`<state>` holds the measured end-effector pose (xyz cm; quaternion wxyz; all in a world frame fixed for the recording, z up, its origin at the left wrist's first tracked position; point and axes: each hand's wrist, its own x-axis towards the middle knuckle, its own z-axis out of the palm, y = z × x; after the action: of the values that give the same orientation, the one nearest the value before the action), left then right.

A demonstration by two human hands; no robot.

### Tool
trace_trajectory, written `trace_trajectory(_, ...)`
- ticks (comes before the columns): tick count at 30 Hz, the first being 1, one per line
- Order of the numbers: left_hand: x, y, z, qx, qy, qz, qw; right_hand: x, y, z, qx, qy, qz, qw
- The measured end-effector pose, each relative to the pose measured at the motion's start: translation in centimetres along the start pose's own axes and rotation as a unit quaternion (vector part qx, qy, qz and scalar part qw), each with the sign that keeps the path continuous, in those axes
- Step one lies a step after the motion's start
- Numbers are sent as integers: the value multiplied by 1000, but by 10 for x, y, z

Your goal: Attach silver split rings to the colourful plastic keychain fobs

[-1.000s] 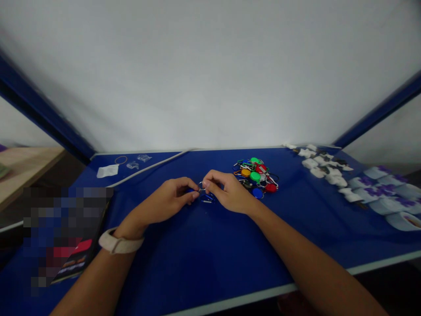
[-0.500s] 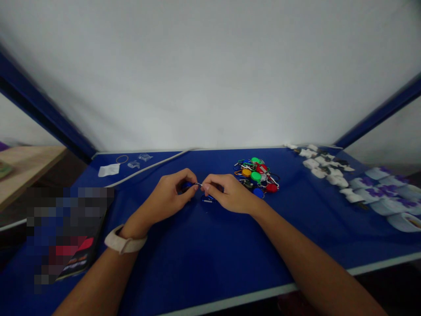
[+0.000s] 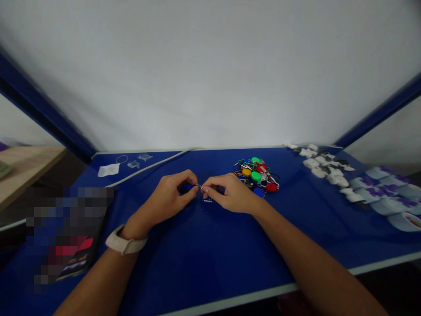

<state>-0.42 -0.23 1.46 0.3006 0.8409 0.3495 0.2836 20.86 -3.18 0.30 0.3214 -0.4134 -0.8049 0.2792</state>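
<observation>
1. Left hand [image 3: 171, 194] and right hand [image 3: 232, 193] are both pinched on one ring [image 3: 199, 186], between them over the worktop [image 3: 200, 259].
2. Ring: thin, silvery, partly hidden by fingertips.
3. One glossy blue disc [image 3: 186, 188] sits within the left hand's curl.
4. One clip [image 3: 208, 201] lies beside the right fingertips.
5. Pile [image 3: 255, 176], right: two green discs, one yellow, others overlapping.
6. Far left: one paper [image 3: 108, 170], one band [image 3: 122, 159].

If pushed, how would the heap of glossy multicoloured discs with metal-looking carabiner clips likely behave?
This heap would probably drag together, since its clips overlap. Pieces may slide on the shiny blue tabletop. Rolling seems unlikely, as several discs lie face up.
</observation>
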Motion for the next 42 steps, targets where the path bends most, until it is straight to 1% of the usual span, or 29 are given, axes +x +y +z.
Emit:
trace_trajectory(4, 0, 0, 1, -4, -10, 3, 1000, 1, -1, 1, -19, 20, 24, 999)
trace_trajectory(10, -1, -1, 6, 0, -30, 23, 999, 2, 0, 4, -42, 20, 74, 996)
trace_trajectory(12, -1, 0, 5, -10, -29, 22, 999, 3, 2, 5, -43, 25, 83, 995)
trace_trajectory(14, 0, 1, 4, -34, -21, 13, 999, 3, 4, 5, -32, 37, 68, 997)
trace_trajectory(17, 0, 3, 3, -57, -5, 7, 998, 2, 5, 5, -24, 46, 5, 999)
trace_trajectory(19, 0, 4, 3, -50, -1, 13, 999, 2, 5, 5, -58, 49, -29, 997)
trace_trajectory(21, 0, 4, 2, -39, 0, 20, 999, 1, 5, 5, -107, 56, -38, 992)
trace_trajectory(23, -1, 4, 2, -30, 2, 23, 999, 1, 4, 5, -139, 69, -22, 988)
trace_trajectory(27, -1, 4, 2, -25, -1, 21, 999, 3, 3, 6, -134, 99, 72, 984)
trace_trajectory(29, -1, 3, 2, -23, -8, 18, 1000, 3, 2, 7, -134, 105, 100, 980)
trace_trajectory(31, 0, 3, 2, -20, -10, 15, 1000, 3, 1, 8, -154, 108, 78, 979)
trace_trajectory(35, 0, 2, 4, -14, -8, 11, 1000, 1, 3, 7, -224, 105, -26, 968)
trace_trajectory(37, 1, 2, 4, -13, -10, 12, 1000, 1, 4, 7, -241, 110, -39, 964)
trace_trajectory(39, 1, 2, 4, -11, -16, 13, 1000, 2, 5, 8, -222, 137, -14, 965)
trace_trajectory(42, 1, 1, 3, -11, -29, 16, 999, 4, 5, 10, -148, 178, 48, 972)
